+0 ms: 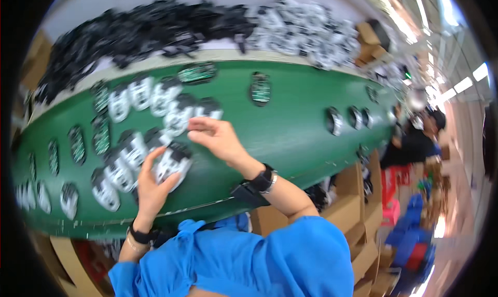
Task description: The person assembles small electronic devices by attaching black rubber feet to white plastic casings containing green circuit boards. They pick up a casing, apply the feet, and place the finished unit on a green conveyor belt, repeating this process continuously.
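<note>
My left hand [151, 187] curves its thumb and index finger around a black-and-white oval plastic shell [174, 164], much like a computer mouse cover. My right hand [220, 140] has its fingers stretched out and its thumb apart, with nothing visible between them. Its fingertips are beside another black-and-white shell [179, 116]; whether they touch cannot be made out. More shells of this kind [119, 170] lie in slanting rows left of my hands. Black oval bases holding green circuit boards [101, 134] lie among them on the green belt [275, 136].
Along the far ledge are a heap of black parts [150, 30] and a heap of white parts [306, 30]. Several black-and-white pieces [334, 121] sit farther right on the belt. A person in black [415, 141] is at its right end. Cardboard boxes [345, 198] stand below the near edge.
</note>
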A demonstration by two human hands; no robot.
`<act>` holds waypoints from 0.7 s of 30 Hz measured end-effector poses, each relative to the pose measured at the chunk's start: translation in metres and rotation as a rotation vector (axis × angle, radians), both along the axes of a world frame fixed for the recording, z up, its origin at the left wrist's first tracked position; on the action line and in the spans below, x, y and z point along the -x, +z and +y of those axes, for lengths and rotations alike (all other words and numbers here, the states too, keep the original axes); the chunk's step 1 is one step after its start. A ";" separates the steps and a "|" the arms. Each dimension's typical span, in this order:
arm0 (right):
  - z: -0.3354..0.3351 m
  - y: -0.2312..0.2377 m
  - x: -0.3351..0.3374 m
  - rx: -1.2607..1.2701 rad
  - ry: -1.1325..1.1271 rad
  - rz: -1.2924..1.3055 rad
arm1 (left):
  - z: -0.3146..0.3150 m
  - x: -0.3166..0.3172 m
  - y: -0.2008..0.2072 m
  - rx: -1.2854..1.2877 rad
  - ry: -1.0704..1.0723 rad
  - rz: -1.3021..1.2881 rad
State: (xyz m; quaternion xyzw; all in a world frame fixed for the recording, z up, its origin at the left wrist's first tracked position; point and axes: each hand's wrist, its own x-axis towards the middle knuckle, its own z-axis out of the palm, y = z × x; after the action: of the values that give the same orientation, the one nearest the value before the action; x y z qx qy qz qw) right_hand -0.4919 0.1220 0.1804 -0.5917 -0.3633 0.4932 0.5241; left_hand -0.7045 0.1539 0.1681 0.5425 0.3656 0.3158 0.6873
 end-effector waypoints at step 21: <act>-0.084 0.000 -0.019 -0.070 -0.259 -0.243 | -0.015 -0.007 -0.016 -0.831 -0.132 0.512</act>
State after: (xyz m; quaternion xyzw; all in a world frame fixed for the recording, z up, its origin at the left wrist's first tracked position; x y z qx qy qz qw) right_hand -0.4731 0.0376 0.1805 -0.6701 -0.3617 0.3335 0.5558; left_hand -0.6972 0.1392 0.1518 0.8528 0.3308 0.2474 0.3195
